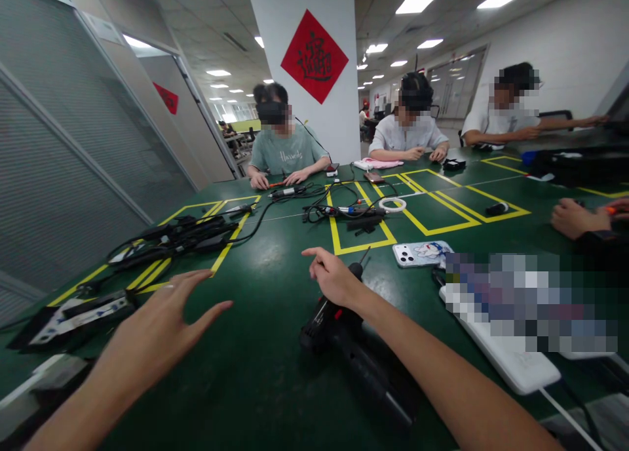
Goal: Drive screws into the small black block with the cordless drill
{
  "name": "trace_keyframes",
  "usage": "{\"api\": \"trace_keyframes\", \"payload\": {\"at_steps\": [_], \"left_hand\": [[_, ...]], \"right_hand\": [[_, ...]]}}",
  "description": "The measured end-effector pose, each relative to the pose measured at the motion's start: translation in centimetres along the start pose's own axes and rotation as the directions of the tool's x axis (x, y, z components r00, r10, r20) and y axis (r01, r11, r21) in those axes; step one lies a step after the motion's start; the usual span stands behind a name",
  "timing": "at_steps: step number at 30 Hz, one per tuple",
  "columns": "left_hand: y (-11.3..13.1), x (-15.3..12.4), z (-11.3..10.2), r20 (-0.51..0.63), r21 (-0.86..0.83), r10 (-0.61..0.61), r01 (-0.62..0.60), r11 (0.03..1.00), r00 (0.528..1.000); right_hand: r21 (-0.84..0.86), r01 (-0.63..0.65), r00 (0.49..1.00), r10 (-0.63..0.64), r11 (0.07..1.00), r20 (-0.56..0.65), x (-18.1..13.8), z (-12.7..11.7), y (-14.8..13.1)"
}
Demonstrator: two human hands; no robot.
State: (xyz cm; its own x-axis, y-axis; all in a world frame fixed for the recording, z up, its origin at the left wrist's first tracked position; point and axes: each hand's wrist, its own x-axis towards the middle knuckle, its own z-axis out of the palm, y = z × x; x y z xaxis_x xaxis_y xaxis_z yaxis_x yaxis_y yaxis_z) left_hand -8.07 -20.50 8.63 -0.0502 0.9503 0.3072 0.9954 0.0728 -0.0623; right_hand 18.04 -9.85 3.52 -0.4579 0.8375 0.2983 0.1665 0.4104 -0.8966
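My left hand (pixel 160 320) is over the left part of the green table (pixel 255 372), fingers stretched out and thumb spread, with nothing in it. Nearest to it are a black pouch-like item with white strips (pixel 93 313) and a tangle of black cables (pixel 181 238). My right hand (pixel 331 277) points leftward with its index finger extended and the other fingers partly bent; no object shows in it. Beneath that hand and wrist lies a black power screwdriver (pixel 373 379), its thin bit pointing away from me. My wrist hides part of its body, and I cannot tell whether they touch.
Yellow tape (pixel 366 246) marks rectangles on the table. More cables (pixel 344 212), a white ring (pixel 392 204), a patterned phone (pixel 421 254) and a white power strip (pixel 511 346) lie around. Several people sit opposite; another person's hand (pixel 580 218) is at right.
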Motion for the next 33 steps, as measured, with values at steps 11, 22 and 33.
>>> {"api": "trace_keyframes", "payload": {"at_steps": [11,22,33], "left_hand": [[14.5,4.8,3.1,-0.137,-0.292,0.507,-0.524,0.800,0.851],[14.2,3.7,3.5,-0.174,-0.394,0.453,-0.483,0.782,0.875],[13.3,3.4,2.8,-0.179,-0.449,0.360,-0.402,0.798,0.916]], "right_hand": [[0.316,-0.045,0.998,0.055,0.948,-0.023,0.9,0.3,2.2],[0.314,-0.106,0.993,0.118,0.943,-0.019,0.8,0.4,2.6],[0.627,-0.294,0.956,0.234,0.721,0.179,0.4,0.3,0.0]]}}
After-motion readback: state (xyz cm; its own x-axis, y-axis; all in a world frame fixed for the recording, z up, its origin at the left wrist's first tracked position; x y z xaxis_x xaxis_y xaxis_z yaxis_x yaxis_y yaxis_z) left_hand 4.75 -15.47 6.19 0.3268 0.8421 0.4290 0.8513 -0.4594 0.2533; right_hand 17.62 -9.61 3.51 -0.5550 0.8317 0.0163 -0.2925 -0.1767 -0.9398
